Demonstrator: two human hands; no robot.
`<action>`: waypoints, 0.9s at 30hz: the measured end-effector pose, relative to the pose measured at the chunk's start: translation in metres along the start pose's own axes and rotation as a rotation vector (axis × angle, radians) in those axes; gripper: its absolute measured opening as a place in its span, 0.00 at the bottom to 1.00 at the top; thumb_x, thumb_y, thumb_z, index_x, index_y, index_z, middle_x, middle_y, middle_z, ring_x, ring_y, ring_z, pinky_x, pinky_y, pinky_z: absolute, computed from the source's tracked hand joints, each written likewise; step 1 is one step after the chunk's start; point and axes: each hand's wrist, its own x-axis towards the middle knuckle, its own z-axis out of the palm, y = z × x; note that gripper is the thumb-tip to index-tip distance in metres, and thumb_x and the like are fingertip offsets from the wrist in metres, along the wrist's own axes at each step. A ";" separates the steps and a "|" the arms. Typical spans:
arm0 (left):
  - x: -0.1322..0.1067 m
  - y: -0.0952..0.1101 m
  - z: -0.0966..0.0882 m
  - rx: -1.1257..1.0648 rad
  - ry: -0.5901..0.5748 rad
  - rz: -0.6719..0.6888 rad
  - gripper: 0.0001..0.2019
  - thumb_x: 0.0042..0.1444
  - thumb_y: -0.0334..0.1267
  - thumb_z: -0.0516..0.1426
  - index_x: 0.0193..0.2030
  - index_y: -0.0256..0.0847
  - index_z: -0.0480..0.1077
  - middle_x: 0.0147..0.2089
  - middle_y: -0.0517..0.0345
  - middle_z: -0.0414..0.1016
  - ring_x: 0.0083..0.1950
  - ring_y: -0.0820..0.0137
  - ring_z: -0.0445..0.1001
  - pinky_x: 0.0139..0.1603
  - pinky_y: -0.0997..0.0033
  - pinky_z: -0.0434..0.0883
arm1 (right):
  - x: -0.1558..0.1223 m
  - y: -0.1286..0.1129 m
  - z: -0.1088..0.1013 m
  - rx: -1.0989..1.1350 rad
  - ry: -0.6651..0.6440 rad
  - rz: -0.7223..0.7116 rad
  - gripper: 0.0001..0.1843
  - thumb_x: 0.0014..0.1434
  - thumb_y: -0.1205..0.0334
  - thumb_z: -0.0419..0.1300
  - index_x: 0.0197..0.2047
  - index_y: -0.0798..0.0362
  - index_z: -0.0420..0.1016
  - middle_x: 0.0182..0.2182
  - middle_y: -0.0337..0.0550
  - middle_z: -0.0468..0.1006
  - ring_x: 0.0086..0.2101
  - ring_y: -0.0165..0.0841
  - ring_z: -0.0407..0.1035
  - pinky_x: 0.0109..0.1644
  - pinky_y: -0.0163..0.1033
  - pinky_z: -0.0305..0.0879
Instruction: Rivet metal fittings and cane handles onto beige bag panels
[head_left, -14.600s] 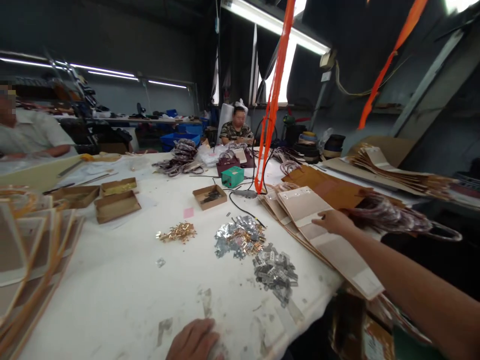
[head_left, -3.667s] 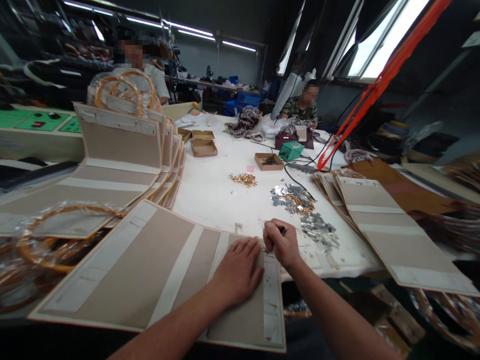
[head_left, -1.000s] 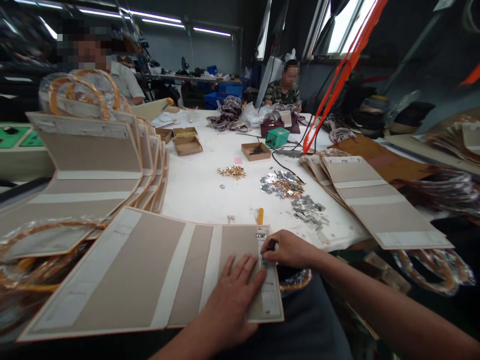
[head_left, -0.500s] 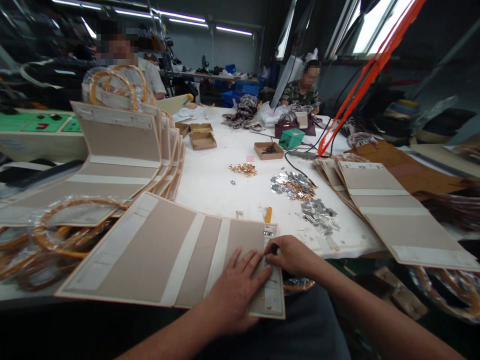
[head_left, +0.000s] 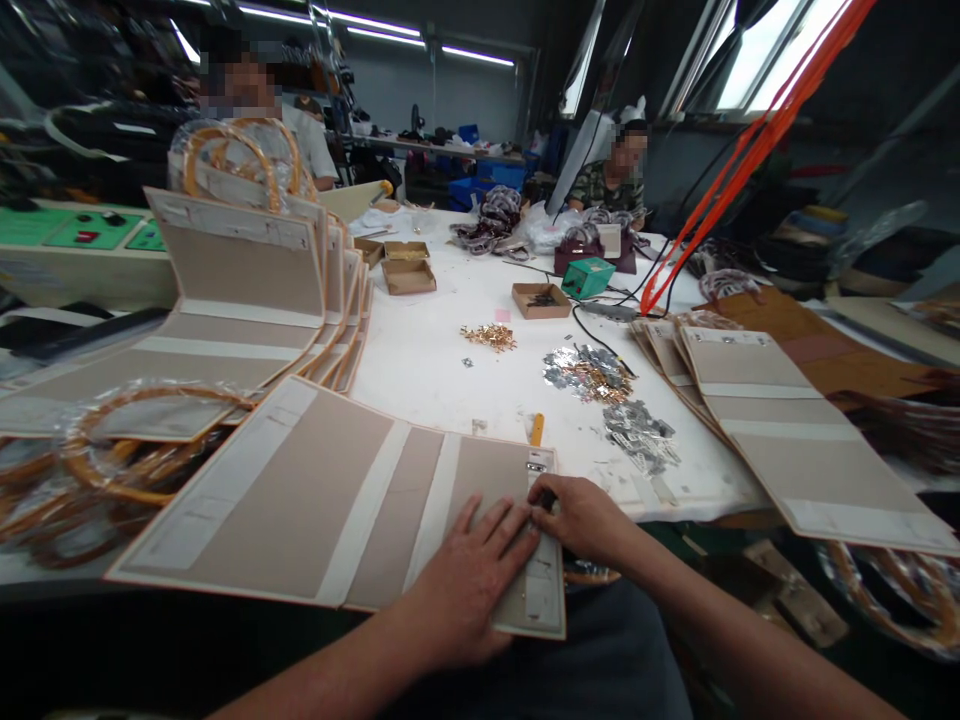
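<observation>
In the head view, a beige bag panel (head_left: 322,500) is laid flat at the near edge of the white table (head_left: 435,370), its pale edge strip (head_left: 541,590) turned toward the person. One small metal fitting (head_left: 538,466) is seen already seated at the far end of that strip. The stretch of strip at six o'clock from the hands is bare, so the fitting work is judged to be barely past its start on this panel.

The left hand (head_left: 469,585) is pressed palm-down on the panel, fingers straight and slightly spread, their tips touching the strip's edge. The right hand (head_left: 581,515) is set just at three o'clock from them, knuckles up. Its thumb and forefinger are drawn together on a small dark piece (head_left: 548,496) against the strip; what the piece is cannot be told.

A yellow-handled tool (head_left: 536,430) lies at twelve o'clock from the right hand, and a heap of silver fittings (head_left: 641,445) at one o'clock. A stack of bare panels (head_left: 780,440) is spread at three o'clock, and panels with ring handles (head_left: 240,290) are piled at ten o'clock.
</observation>
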 end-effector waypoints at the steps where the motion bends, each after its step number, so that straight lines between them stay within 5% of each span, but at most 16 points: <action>1: 0.000 0.000 -0.001 -0.001 -0.001 -0.001 0.47 0.57 0.58 0.58 0.79 0.50 0.44 0.82 0.53 0.40 0.82 0.55 0.38 0.79 0.45 0.22 | 0.000 0.000 -0.002 0.030 0.010 -0.011 0.08 0.61 0.61 0.62 0.44 0.51 0.79 0.38 0.38 0.81 0.40 0.34 0.73 0.45 0.38 0.61; 6: 0.000 0.000 -0.001 -0.012 -0.009 -0.005 0.48 0.56 0.57 0.60 0.79 0.50 0.43 0.82 0.55 0.37 0.82 0.54 0.38 0.79 0.44 0.22 | -0.001 -0.007 -0.021 0.329 0.153 0.040 0.08 0.60 0.58 0.64 0.38 0.52 0.81 0.34 0.38 0.79 0.35 0.30 0.70 0.42 0.36 0.62; 9: 0.000 -0.001 0.002 -0.013 -0.011 -0.007 0.49 0.54 0.57 0.61 0.79 0.52 0.44 0.82 0.56 0.37 0.82 0.54 0.38 0.79 0.44 0.21 | -0.007 -0.015 -0.030 0.622 0.279 0.037 0.16 0.60 0.48 0.67 0.34 0.55 0.78 0.26 0.39 0.75 0.27 0.28 0.65 0.32 0.35 0.59; 16: 0.001 0.000 0.005 0.027 -0.003 -0.006 0.49 0.53 0.56 0.62 0.78 0.49 0.47 0.82 0.54 0.37 0.82 0.54 0.37 0.78 0.46 0.18 | 0.000 -0.029 -0.010 1.347 0.575 -0.250 0.23 0.63 0.50 0.67 0.25 0.56 0.66 0.18 0.35 0.60 0.18 0.25 0.57 0.23 0.33 0.55; 27: 0.002 0.001 0.004 0.033 0.007 -0.003 0.46 0.56 0.57 0.59 0.77 0.47 0.48 0.82 0.50 0.42 0.81 0.53 0.40 0.78 0.44 0.20 | 0.005 -0.029 0.008 1.365 0.577 -0.346 0.22 0.68 0.54 0.62 0.25 0.56 0.65 0.17 0.35 0.57 0.18 0.25 0.56 0.21 0.34 0.55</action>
